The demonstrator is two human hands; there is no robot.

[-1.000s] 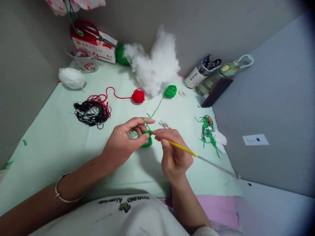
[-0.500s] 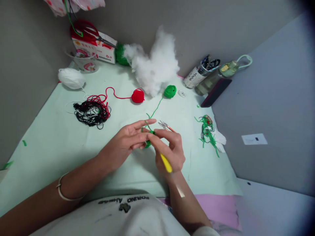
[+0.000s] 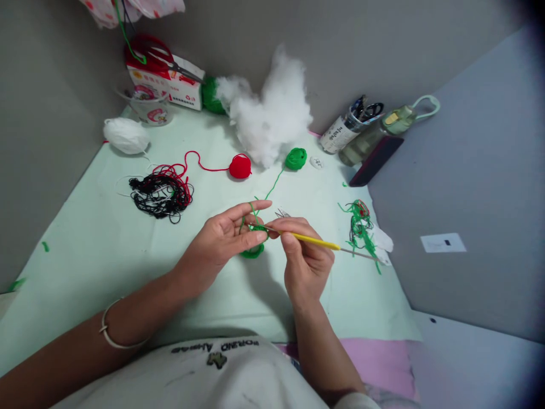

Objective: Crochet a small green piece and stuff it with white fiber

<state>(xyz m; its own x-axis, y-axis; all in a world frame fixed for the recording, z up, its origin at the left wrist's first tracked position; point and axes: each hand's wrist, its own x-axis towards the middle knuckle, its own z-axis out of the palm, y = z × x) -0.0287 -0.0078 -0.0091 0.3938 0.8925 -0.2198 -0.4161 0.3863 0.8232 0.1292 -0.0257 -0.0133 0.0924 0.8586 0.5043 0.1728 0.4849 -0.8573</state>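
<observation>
The table (image 3: 106, 250), under a pale green cover, carries everything and narrows toward its far edge, where a fluffy white heap of stuffing (image 3: 272, 113) sits near the middle. The left hand (image 3: 215, 241) is above the central part of the table, nearer the near edge than the far one; its index finger stretches out with green yarn across it, while the thumb and other fingers pinch the work. The right hand (image 3: 309, 261), toward the right edge, is closed in a pen-like grip on a hook (image 3: 317, 241). A loose tangle of black yarn (image 3: 157, 199), mixed with red and white strands, lies toward the left edge. The hook has a smooth yellow handle in the middle and thin grey metal at both ends, its front shaft reaching the green work. That crocheted piece (image 3: 254, 251), between the hands, is bright green, small and curved, its lower part hanging below the left thumb; the fingers hide the rest, so its full shape cannot be told. A neat ball of green yarn (image 3: 296, 159) rests beyond the hands, toward the far edge, and a thin green strand (image 3: 273, 184) runs from it to the left hand.
</observation>
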